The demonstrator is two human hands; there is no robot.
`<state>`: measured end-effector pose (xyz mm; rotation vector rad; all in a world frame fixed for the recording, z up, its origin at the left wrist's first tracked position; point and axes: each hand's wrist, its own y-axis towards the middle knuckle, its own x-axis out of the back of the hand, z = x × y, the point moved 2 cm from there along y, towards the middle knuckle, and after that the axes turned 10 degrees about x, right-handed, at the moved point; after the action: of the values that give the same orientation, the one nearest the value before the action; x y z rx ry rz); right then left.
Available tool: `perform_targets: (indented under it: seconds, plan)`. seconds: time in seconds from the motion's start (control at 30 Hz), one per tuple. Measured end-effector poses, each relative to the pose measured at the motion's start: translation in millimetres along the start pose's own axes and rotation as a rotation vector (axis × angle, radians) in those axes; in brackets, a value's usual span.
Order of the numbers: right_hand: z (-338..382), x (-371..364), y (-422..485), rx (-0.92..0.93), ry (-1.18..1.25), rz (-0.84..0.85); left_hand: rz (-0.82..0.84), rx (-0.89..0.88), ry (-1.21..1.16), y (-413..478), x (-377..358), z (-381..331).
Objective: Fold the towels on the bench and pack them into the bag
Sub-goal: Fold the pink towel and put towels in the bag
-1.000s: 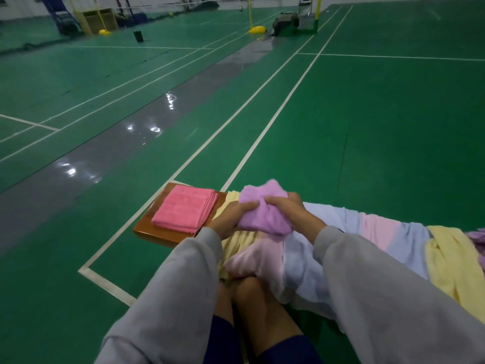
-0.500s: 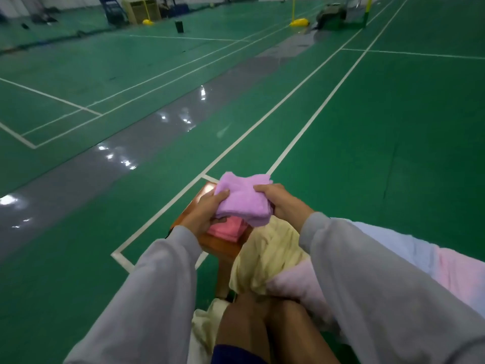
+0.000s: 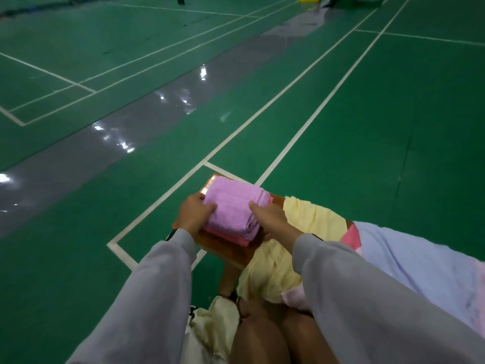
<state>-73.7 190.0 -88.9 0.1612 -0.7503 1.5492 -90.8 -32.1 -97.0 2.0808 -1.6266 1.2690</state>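
Both your hands clasp the folded purple towel [image 3: 233, 206], left hand [image 3: 194, 215] gripping its left edge, right hand [image 3: 271, 220] its right edge, stacked on the pink towel [image 3: 241, 239] at the bench [image 3: 223, 248] end, perhaps the bag [image 3: 210, 329] below.

A folded purple towel [image 3: 233, 206] sits on a folded pink towel [image 3: 237, 238] at the left end of the wooden bench [image 3: 225, 249]. The left hand [image 3: 194, 214] and right hand [image 3: 273, 219] grip its sides, thumbs on top. A yellow towel [image 3: 312, 216] lies crumpled just to the right.
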Motion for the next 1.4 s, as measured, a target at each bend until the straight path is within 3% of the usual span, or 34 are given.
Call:
perform_targets:
  seconds: [0.07, 0.13, 0.27, 0.4, 0.5, 0.67, 0.83, 1.07, 1.4]
  plan:
    - [6, -8, 4, -0.050, 0.066, 0.019, -0.018, -0.025, 0.097, 10, -1, 2]
    - [12, -17, 5, -0.128, 0.185, 0.033, 0.085, -0.004, 0.088, 23, -8, 9]
    - [16, -27, 6, -0.257, 0.345, 0.038, 0.287, 0.122, -0.190, 12, -10, 7]
    - [20, -31, 4, -0.306, 0.527, 0.232, 0.527, 0.257, -0.352, -2, -5, 5]
    - [24, -23, -1, -0.241, 0.531, 0.184, 0.489, 0.268, -0.509, -10, 10, 11]
    - [46, -12, -40, -0.155, 0.692, 0.288, 0.625, 0.230, -0.735, -63, 47, 10]
    - [71, -13, -114, -0.169, 0.743, 0.543, 0.633, 0.205, -0.731, -125, 98, 33]
    - [73, -74, -193, -0.046, 0.367, 0.623, 0.612, 0.399, -0.600, -212, 123, 140]
    - [15, -225, -226, 0.048, 0.137, 0.657, 0.539, 0.656, -0.671, -262, 78, 310]
